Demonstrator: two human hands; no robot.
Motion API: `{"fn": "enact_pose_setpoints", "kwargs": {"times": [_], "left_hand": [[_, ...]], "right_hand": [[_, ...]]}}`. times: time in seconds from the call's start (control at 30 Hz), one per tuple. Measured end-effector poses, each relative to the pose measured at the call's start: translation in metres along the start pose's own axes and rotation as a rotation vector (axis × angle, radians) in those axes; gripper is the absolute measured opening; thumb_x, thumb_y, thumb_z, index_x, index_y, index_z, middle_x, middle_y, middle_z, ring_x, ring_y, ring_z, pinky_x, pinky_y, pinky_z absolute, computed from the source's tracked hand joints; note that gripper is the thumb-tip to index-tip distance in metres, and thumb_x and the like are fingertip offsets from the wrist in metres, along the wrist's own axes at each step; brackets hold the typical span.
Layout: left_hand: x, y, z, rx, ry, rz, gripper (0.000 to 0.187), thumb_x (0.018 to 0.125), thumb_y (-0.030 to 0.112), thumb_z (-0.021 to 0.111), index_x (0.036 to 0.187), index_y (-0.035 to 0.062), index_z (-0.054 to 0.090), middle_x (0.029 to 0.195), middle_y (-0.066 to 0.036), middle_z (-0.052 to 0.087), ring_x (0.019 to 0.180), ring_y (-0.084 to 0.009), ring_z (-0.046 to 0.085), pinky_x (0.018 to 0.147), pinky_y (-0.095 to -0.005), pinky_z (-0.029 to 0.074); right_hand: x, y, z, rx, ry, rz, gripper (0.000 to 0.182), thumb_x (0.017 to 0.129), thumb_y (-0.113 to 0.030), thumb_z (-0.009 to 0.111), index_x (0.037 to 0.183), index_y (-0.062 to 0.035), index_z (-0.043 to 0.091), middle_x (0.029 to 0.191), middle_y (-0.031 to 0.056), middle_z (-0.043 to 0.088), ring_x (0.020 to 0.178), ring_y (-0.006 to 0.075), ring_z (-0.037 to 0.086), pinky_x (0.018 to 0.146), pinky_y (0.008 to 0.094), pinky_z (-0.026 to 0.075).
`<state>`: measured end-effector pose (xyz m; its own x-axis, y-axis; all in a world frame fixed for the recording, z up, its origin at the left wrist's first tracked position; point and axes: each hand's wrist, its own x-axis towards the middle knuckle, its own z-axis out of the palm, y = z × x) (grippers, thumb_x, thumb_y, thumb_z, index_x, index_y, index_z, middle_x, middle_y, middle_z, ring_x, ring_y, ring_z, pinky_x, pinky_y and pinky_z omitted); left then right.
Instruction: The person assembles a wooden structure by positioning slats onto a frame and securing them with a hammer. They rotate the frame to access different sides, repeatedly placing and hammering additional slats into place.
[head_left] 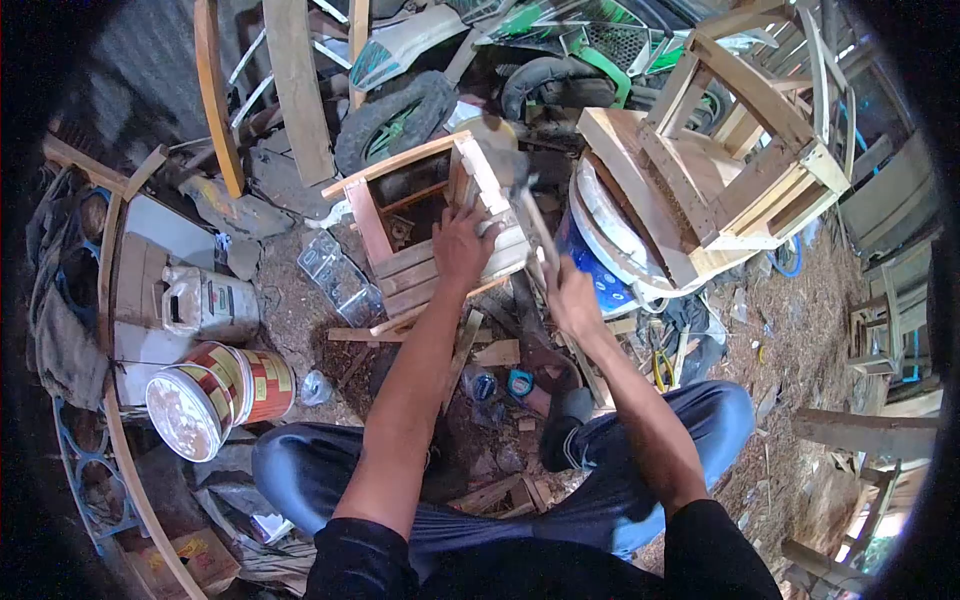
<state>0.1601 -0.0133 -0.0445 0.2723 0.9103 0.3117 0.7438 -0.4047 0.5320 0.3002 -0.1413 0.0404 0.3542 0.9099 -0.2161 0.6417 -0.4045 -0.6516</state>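
My right hand [575, 298] is wrapped round the wooden handle of a hammer [541, 222], its dark head raised at the edge of a small wooden frame [408, 283]. This box-like frame has several pale slats across its near side and an opening in the middle. On its upper slats lies my left hand [462, 246], fingers spread, thumb apart, close to the light end piece [482, 178] and the hammer head. A clear plastic organizer box [340, 277] sits on the ground left of the frame.
A larger wooden frame [740, 150] rests on a blue and white bucket [598, 265] at right. Paint buckets [222, 390] and a white jerrycan [208, 303] stand at left. Between my legs lie a blue tape measure [520, 382] and wood scraps; yellow-handled pliers [662, 370] are beside my right knee.
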Motion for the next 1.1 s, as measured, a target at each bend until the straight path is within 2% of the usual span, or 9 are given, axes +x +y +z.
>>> {"fn": "enact_pose_setpoints", "kwargs": {"times": [0.1,0.17,0.23,0.27,0.57,0.63,0.77,1.03,1.1], "left_hand": [[-0.002,-0.004,0.006,-0.014,0.033,0.010,0.036,0.077,0.043,0.068,0.091,0.0097,0.067,0.107,-0.006,0.063,0.109,-0.0359,0.052,0.093,-0.0535,0.039],[-0.002,0.000,0.001,0.013,0.010,-0.006,0.037,0.078,0.043,0.067,0.092,0.0093,0.067,0.109,-0.006,0.062,0.111,-0.0343,0.050,0.094,-0.0522,0.038],[-0.003,-0.001,0.002,-0.022,-0.028,-0.029,0.037,0.078,0.042,0.067,0.098,0.0114,0.068,0.113,-0.008,0.061,0.115,-0.0349,0.049,0.096,-0.0539,0.037],[0.000,-0.001,0.002,-0.054,-0.067,-0.059,0.038,0.077,0.042,0.067,0.103,0.0135,0.068,0.118,-0.009,0.060,0.118,-0.0355,0.047,0.097,-0.0555,0.036],[-0.004,-0.004,0.006,0.027,0.050,0.014,0.034,0.078,0.042,0.067,0.098,0.0137,0.067,0.111,-0.004,0.062,0.111,-0.0344,0.050,0.095,-0.0514,0.038],[-0.002,-0.004,0.006,-0.006,0.012,0.004,0.034,0.078,0.042,0.067,0.098,0.0135,0.067,0.111,-0.004,0.062,0.112,-0.0348,0.050,0.095,-0.0517,0.038],[-0.003,0.000,0.002,0.009,-0.003,-0.024,0.036,0.078,0.042,0.067,0.099,0.0125,0.067,0.112,-0.004,0.062,0.114,-0.0354,0.049,0.095,-0.0516,0.037],[0.000,0.001,0.001,0.022,-0.008,-0.015,0.039,0.079,0.043,0.066,0.104,0.0126,0.066,0.118,-0.008,0.060,0.117,-0.0370,0.046,0.096,-0.0550,0.036],[-0.005,0.000,-0.001,0.026,-0.042,-0.041,0.039,0.079,0.040,0.065,0.106,0.0130,0.067,0.120,-0.009,0.059,0.116,-0.0360,0.046,0.097,-0.0564,0.035]], "right_hand": [[-0.009,-0.022,-0.011,0.155,0.130,-0.022,0.032,0.095,-0.026,0.044,0.105,0.0046,0.050,0.075,0.0324,0.060,0.077,0.0491,0.060,0.067,0.0539,0.048],[-0.003,0.015,0.013,0.254,0.137,-0.054,0.035,0.093,-0.017,0.049,0.122,0.0014,0.045,0.077,0.0337,0.059,0.084,0.0530,0.055,0.074,0.0561,0.047],[0.016,0.072,0.049,-0.121,0.267,-0.341,0.038,0.092,-0.018,0.048,0.122,0.0044,0.043,0.078,0.0345,0.059,0.083,0.0539,0.056,0.075,0.0568,0.047],[0.011,0.056,0.034,-0.113,0.096,-0.094,0.039,0.091,-0.019,0.047,0.121,0.0070,0.043,0.081,0.0356,0.060,0.083,0.0545,0.056,0.077,0.0571,0.047],[-0.002,0.034,0.024,0.225,0.115,0.017,0.029,0.094,-0.018,0.045,0.111,0.0055,0.047,0.076,0.0346,0.059,0.078,0.0528,0.058,0.068,0.0547,0.050],[0.024,0.089,0.061,-0.191,0.389,-0.463,0.031,0.094,-0.019,0.045,0.112,0.0055,0.048,0.077,0.0332,0.061,0.079,0.0539,0.058,0.069,0.0547,0.050],[0.006,0.012,0.001,-0.032,0.005,-0.009,0.031,0.095,-0.022,0.044,0.112,0.0040,0.046,0.080,0.0357,0.059,0.079,0.0554,0.057,0.070,0.0552,0.050],[0.006,0.040,0.025,-0.142,0.199,-0.310,0.033,0.095,-0.022,0.043,0.102,0.0106,0.047,0.078,0.0357,0.058,0.079,0.0537,0.057,0.069,0.0573,0.048],[0.005,0.028,0.011,-0.105,0.044,-0.141,0.034,0.095,-0.022,0.043,0.106,0.0105,0.048,0.075,0.0345,0.058,0.076,0.0540,0.057,0.067,0.0579,0.047]]}}
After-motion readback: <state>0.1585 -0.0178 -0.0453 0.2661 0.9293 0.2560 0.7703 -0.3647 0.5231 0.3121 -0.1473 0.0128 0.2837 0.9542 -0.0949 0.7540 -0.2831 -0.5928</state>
